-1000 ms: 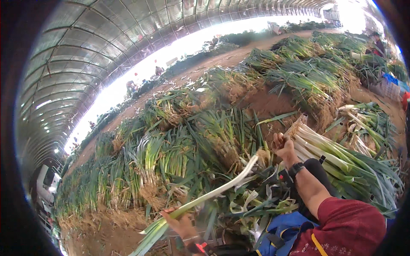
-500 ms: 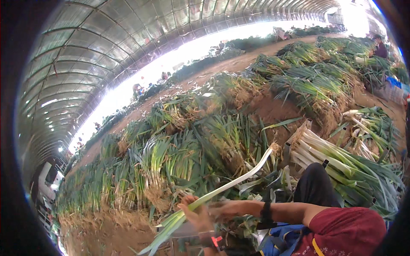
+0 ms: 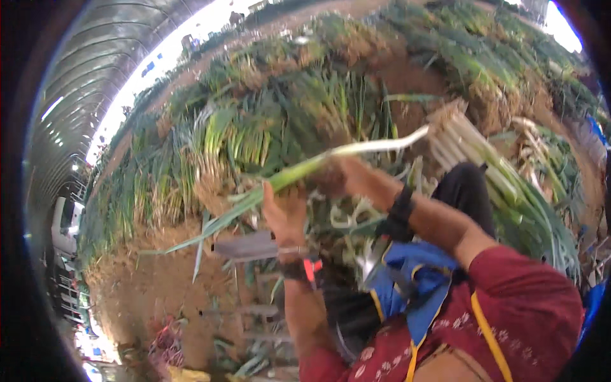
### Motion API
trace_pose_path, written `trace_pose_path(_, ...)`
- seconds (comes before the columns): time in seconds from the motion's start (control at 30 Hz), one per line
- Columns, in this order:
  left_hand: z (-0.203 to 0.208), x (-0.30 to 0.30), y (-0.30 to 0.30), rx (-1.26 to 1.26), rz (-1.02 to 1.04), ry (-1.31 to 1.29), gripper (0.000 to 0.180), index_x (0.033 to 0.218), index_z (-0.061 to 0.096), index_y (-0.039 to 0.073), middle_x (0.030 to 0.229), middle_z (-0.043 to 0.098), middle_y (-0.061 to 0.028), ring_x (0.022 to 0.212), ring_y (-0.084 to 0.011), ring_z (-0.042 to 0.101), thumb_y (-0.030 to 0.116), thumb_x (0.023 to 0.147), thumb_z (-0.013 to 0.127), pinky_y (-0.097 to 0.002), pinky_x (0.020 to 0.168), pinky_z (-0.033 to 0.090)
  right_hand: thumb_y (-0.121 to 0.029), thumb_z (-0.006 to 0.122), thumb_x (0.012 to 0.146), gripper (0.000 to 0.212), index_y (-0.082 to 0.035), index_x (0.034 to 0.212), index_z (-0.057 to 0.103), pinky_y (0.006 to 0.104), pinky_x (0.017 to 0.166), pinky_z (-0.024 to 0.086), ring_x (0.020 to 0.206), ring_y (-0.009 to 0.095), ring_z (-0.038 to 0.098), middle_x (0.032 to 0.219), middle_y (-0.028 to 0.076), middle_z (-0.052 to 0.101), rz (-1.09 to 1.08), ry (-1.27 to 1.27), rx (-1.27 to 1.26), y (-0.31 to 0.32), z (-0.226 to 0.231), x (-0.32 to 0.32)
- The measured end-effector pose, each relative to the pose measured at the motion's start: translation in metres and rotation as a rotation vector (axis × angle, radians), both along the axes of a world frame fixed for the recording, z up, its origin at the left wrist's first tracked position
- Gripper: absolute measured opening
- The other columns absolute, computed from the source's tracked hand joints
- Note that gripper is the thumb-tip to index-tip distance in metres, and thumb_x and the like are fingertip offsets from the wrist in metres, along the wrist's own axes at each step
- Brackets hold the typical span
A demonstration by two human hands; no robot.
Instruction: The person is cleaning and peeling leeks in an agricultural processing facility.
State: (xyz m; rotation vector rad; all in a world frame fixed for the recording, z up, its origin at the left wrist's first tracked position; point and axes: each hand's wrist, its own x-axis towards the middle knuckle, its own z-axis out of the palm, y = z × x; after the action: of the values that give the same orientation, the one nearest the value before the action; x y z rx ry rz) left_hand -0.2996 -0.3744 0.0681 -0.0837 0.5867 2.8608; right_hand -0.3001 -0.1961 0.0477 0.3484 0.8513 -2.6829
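Green-and-white leek (image 3: 296, 172), one, at the fingers (image 3: 268, 193) of two hands (image 3: 285, 214)

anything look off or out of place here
Two small oddities: a pinkish tangle, perhaps string, lies messily on the soil at lower left, and the leek in the left hand curves toward its white end instead of running straight.
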Motion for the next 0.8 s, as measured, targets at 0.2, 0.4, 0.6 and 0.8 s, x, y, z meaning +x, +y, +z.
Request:
trace_pose_path(0.2, 0.007, 0.004, -0.023, -0.089, 0.019, 0.005, 0.040, 0.116, 0.050, 0.008, 0.108, 0.056, -0.0116, 0.103, -0.0303, 0.051, 0.033, 0.086, 0.059, -0.0465, 0.081, 0.043, -0.023, 0.053, 0.086, 0.025, -0.002, 0.100, 0.055, 0.0458, 0.088, 0.044, 0.083, 0.023, 0.058, 0.091, 0.009, 0.057, -0.180, 0.035, -0.008, 0.048, 0.046, 0.003)
trace_pose_path(0.4, -0.011, -0.017, -0.041, 0.106, 0.023, -0.180, 0.036, 0.097, 0.056, 0.004, 0.094, 0.060, -0.0104, 0.088, -0.0259, 0.056, 0.034, 0.079, 0.064, -0.0420, 0.076, 0.043, -0.025, 0.061, 0.080, 0.027, -0.002, 0.094, 0.055, 0.0414, 0.083, 0.045, 0.071, 0.018, 0.052, 0.077, 0.005, 0.051, -0.352, 0.482, -0.006, 0.163, 0.051, 0.015)
trace_pose_path(0.6, -0.009, -0.018, -0.062, 0.086, 0.123, -0.306, 0.041, 0.103, 0.053, -0.002, 0.100, 0.062, -0.0117, 0.088, -0.0239, 0.060, 0.031, 0.082, 0.064, -0.0363, 0.072, 0.046, -0.017, 0.047, 0.089, 0.021, -0.002, 0.101, 0.056, 0.0471, 0.083, 0.047, 0.087, 0.025, 0.060, 0.098, 0.012, 0.061, -0.806, 0.390, 0.121, 0.221, 0.145, 0.047)
trace_pose_path(0.8, -0.022, -0.020, -0.078, 0.034, 0.147, -0.234, 0.041, 0.118, 0.049, 0.002, 0.111, 0.061, -0.0093, 0.094, -0.0208, 0.061, 0.025, 0.085, 0.060, -0.0348, 0.073, 0.044, -0.023, 0.037, 0.094, 0.033, 0.004, 0.105, 0.053, 0.0426, 0.077, 0.053, 0.085, 0.030, 0.062, 0.099, 0.017, 0.062, -1.089, 0.568, 0.497, 0.289, 0.211, 0.095)
